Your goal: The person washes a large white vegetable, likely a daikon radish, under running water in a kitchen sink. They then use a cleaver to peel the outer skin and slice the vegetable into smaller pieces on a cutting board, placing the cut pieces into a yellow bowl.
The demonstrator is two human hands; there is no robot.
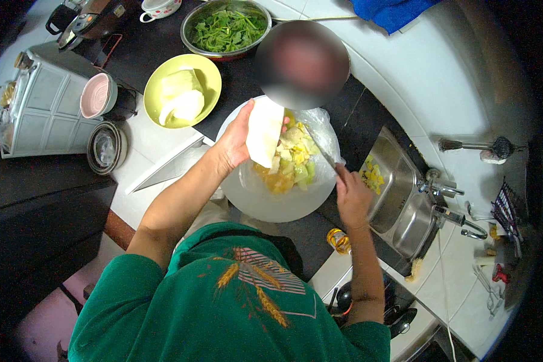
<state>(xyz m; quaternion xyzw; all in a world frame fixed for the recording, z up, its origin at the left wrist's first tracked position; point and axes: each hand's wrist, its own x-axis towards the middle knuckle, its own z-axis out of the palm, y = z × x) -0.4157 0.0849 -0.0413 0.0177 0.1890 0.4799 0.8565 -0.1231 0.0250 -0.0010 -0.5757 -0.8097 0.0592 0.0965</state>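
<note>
My left hand [238, 141] grips a large, pale, peeled piece of vegetable or fruit [264, 135] with flat cut faces, held up above a round whitish board [280, 206]. In my right hand [354, 199] is a knife [323, 151], its blade slanting up and left over the board. Under the knife and the held piece lie yellow and pale green peelings [294, 156], on or beside a crumpled clear plastic bag [328, 124]. To the left of the board, a yellow-green bowl [151, 102] holds similar pale pieces [185, 106].
A metal bowl of green leaves [228, 31] stands at the back, beside a blurred round area. On the right is a steel double sink [389, 176] with yellow scraps [373, 174] and taps [443, 185]. A bottle of yellow liquid [338, 240] stands near my right forearm.
</note>
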